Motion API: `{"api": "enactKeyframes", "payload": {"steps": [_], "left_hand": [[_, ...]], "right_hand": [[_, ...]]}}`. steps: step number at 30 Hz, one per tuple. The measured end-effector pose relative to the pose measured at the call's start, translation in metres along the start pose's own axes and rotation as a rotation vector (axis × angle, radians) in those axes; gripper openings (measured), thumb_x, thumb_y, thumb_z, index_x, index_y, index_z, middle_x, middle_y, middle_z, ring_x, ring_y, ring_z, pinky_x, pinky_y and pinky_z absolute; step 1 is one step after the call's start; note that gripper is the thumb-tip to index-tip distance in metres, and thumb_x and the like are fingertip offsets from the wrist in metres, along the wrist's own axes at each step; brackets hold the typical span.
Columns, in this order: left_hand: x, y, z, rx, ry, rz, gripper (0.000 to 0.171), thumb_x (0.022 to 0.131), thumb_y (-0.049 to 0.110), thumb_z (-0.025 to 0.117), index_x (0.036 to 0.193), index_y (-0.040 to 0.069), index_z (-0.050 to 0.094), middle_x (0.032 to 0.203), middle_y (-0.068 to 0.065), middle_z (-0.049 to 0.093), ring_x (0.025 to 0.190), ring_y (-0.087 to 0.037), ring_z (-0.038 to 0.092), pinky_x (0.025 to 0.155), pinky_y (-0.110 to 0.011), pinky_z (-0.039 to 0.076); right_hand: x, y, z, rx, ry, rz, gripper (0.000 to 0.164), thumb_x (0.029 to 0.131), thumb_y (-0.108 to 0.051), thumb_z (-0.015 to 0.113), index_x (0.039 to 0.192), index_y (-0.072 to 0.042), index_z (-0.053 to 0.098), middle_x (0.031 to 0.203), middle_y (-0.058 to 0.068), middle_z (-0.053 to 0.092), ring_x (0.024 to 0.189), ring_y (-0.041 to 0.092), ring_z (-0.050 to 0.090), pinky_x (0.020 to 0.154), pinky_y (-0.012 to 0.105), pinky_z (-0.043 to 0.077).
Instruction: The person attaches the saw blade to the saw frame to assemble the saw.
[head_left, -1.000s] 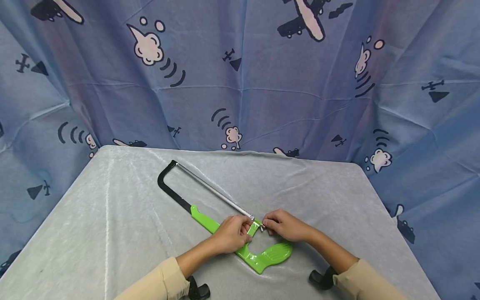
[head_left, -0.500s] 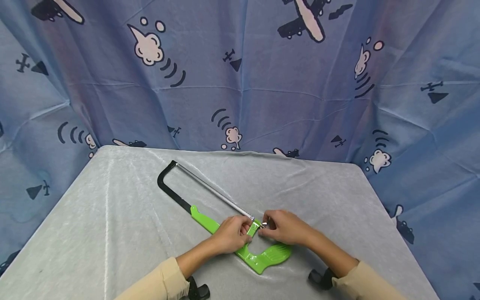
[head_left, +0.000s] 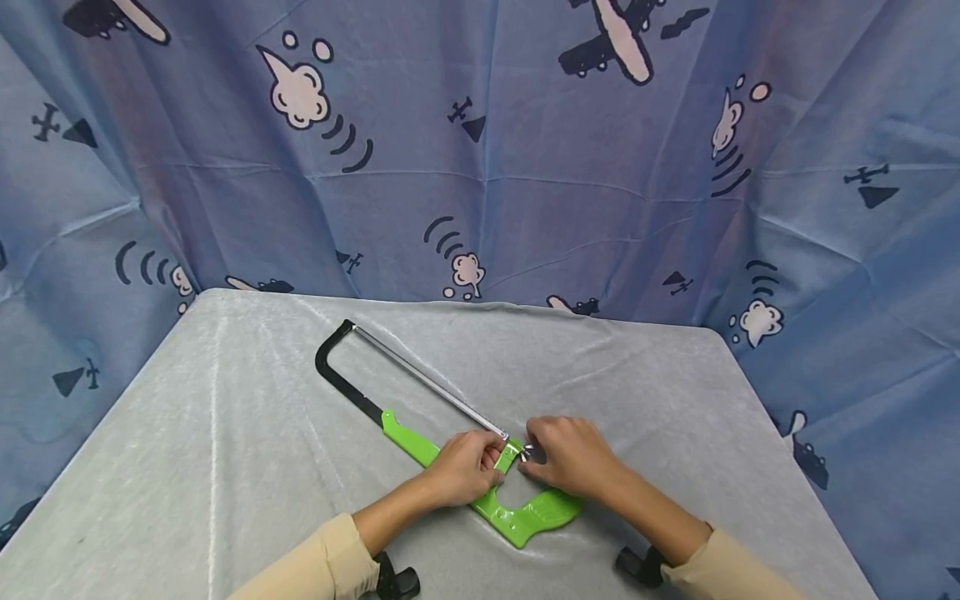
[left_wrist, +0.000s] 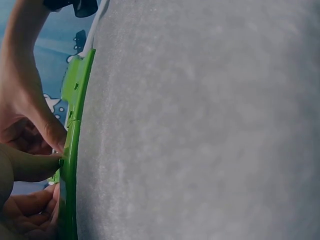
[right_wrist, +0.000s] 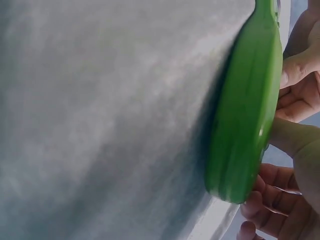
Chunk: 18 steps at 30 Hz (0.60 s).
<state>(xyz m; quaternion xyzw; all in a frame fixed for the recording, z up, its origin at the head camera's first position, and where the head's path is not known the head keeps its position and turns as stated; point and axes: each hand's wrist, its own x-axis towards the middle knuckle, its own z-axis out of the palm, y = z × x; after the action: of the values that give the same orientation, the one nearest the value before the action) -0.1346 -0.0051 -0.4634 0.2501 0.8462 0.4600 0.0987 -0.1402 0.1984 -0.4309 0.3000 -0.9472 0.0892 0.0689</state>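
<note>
A hacksaw (head_left: 412, 442) with a black frame and green handle (head_left: 551, 510) lies on the table, its silver blade (head_left: 431, 381) running diagonally. My left hand (head_left: 459, 471) pinches the green upright beside the blade's near end; its thumb presses the green edge in the left wrist view. Curled around the small metal wing nut (head_left: 527, 453) past that upright are the thumb and index finger of my right hand (head_left: 576, 454). The exact fingertip contact is partly hidden. The right wrist view has the green grip (right_wrist: 245, 110) close in front of both hands.
A pale grey velvety cloth (head_left: 247, 417) covers the table. Behind it hangs a blue curtain (head_left: 480, 150) printed with planes and clouds. Black wrist devices (head_left: 641, 567) sit under the forearms near the front.
My right hand has turned at the wing nut, its knuckles rolling slightly and its fingers shifting around it. The left hand and the hacksaw stay almost where they were.
</note>
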Motion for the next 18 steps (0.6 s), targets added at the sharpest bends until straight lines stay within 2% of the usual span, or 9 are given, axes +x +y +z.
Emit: {"api": "enactKeyframes", "payload": {"steps": [7,13,18], "left_hand": [[-0.0003,0.0012,-0.0004,0.001,-0.006,-0.012,0.023,0.079,-0.001,0.078,0.097,0.001,0.064,0.076,0.002,0.056,0.068,-0.002,0.049,0.064,-0.019,0.045],[-0.0009,0.0018,-0.0011,0.005,-0.009,-0.015,0.024,0.079,-0.001,0.078,0.099,0.000,0.064,0.078,0.000,0.057,0.069,-0.002,0.050,0.065,-0.019,0.045],[-0.0006,0.0014,-0.0005,0.002,-0.008,-0.015,0.023,0.079,0.000,0.078,0.099,0.000,0.065,0.078,0.001,0.057,0.069,-0.002,0.050,0.065,-0.019,0.045]], "right_hand": [[-0.0018,0.0006,-0.0006,0.021,-0.030,0.006,0.037,0.074,-0.038,0.084,0.073,-0.019,0.052,0.064,-0.012,0.044,0.055,0.006,0.039,0.049,0.028,0.032],[-0.0035,0.0042,-0.0042,0.129,-0.107,-0.036,0.023,0.086,-0.030,0.075,0.077,-0.020,0.056,0.068,-0.014,0.046,0.058,0.004,0.042,0.052,0.026,0.035],[-0.0039,0.0069,-0.0056,0.196,-0.152,-0.074,0.017,0.092,-0.023,0.069,0.079,-0.019,0.059,0.070,-0.014,0.050,0.061,0.002,0.045,0.055,0.025,0.039]]}}
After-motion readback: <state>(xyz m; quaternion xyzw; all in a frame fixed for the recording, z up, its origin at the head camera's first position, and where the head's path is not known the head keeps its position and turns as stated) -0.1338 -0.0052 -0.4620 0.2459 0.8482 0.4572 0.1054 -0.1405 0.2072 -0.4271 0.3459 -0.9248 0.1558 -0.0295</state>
